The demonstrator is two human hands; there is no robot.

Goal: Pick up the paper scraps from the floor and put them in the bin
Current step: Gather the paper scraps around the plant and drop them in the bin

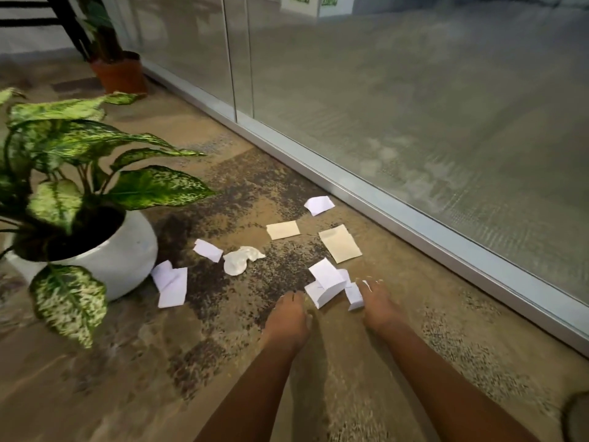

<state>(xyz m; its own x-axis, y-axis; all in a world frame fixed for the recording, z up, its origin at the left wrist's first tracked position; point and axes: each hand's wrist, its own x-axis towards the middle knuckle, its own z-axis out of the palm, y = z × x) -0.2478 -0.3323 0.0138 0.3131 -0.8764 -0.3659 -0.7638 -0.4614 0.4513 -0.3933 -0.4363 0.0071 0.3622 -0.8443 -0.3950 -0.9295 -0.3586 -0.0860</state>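
I had both hands down on the carpet (398, 355) beside the nearest white paper scraps (326, 282). My left hand (288, 317) lay with fingers together, empty. My right hand (377, 306) touched a small folded scrap (354, 296); I couldn't tell whether its fingers gripped it.

Both hands are smeared by motion, so the left hand (289, 309) and right hand (379, 303) show no clear finger positions; whether either touches the white scraps (328, 282) between them cannot be told. The potted plant (79, 199) is cut off at the left edge. A dark round thing (577, 416), far right of the plant, is cropped and unidentifiable.
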